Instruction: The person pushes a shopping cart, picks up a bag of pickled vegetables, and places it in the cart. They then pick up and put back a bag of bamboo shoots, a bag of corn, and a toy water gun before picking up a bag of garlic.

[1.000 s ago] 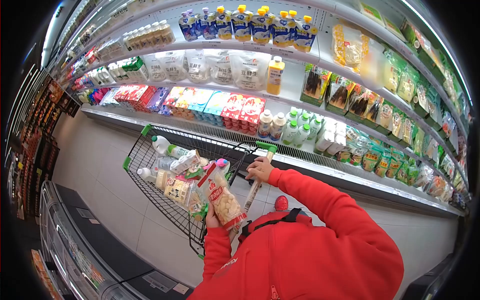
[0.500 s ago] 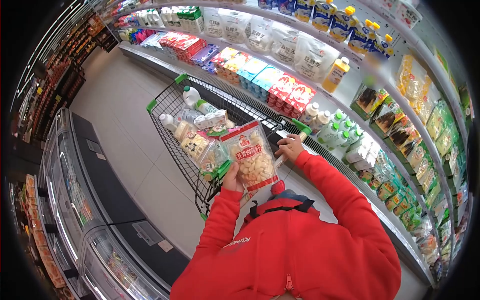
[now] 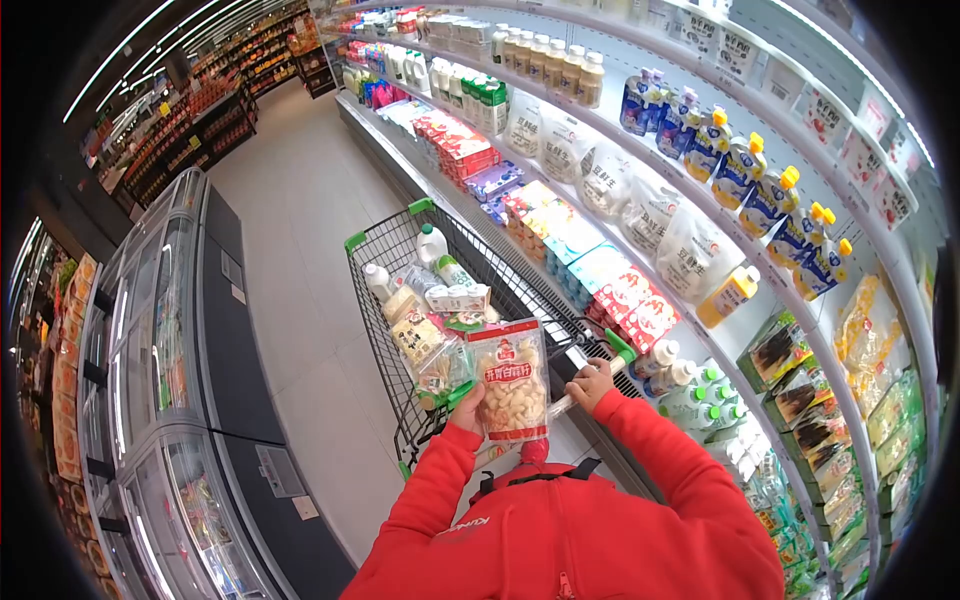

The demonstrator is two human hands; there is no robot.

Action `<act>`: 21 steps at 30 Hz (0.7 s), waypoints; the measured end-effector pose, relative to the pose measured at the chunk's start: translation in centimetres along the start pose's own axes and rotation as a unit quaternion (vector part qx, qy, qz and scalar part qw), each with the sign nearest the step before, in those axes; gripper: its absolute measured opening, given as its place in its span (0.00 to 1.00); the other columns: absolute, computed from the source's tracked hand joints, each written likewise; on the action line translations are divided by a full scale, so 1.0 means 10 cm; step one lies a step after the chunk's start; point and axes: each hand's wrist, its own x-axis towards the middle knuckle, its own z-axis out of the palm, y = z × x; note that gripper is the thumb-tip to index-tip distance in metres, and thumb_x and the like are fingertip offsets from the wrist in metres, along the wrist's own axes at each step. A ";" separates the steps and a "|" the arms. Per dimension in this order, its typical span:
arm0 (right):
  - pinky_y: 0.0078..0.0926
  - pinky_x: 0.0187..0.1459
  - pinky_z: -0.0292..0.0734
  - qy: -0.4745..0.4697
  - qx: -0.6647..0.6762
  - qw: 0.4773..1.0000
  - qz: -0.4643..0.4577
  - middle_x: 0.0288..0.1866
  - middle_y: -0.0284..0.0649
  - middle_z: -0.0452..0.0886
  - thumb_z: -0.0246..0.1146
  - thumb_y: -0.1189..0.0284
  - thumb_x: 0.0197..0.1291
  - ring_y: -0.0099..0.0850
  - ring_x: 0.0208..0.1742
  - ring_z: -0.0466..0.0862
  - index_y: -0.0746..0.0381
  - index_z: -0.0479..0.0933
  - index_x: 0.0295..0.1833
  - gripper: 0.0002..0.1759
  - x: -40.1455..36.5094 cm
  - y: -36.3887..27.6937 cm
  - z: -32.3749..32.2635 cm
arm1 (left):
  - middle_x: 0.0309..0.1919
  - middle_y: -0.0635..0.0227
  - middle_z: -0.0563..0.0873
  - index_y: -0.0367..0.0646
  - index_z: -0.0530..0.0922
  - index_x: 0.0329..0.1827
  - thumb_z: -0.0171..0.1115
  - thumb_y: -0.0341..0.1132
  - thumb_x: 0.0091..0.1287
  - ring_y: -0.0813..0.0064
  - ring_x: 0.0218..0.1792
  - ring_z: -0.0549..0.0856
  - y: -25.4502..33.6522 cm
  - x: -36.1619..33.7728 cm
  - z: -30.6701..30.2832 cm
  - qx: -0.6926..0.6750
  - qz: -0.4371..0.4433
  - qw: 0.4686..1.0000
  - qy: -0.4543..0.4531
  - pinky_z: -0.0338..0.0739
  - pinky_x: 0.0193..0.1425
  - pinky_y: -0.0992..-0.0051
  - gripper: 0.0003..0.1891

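Observation:
My left hand (image 3: 466,410) grips the lower left edge of a clear food bag (image 3: 511,400) with red borders and pale pieces inside. The bag stands upright in front of the shopping cart's handle (image 3: 561,407). On the handle's right part rests my right hand (image 3: 590,385), fingers curled round it. Inside the black wire shopping cart (image 3: 390,224) lie a white jug with a green cap (image 3: 431,246), a smaller white bottle (image 3: 378,280), a white multipack (image 3: 458,298) and several packaged foods. The bag hides part of the cart near the handle.
Along the right runs a refrigerated shelf (image 3: 700,345) with drink cartons, white bags (image 3: 610,180), bottles and pouches (image 3: 738,170). Glass-topped freezers (image 3: 150,330) line the left. Tiled floor (image 3: 290,260) stretches between them, ahead of the cart.
The view has tilted up and swung, so the cart and shelves sit lower and further right, with more aisle showing. Both hands keep their holds; the bag is now more upright.

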 end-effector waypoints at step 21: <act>0.41 0.62 0.61 0.020 -0.013 0.999 0.036 0.42 0.41 0.78 0.52 0.71 0.59 0.44 0.55 0.71 0.62 0.78 0.40 0.11 0.74 0.12 -0.07 | 0.58 0.56 0.74 0.40 0.65 0.63 0.48 0.48 0.68 0.58 0.58 0.75 0.51 0.88 0.26 -0.034 -0.006 0.997 -0.067 0.67 0.64 0.57 0.26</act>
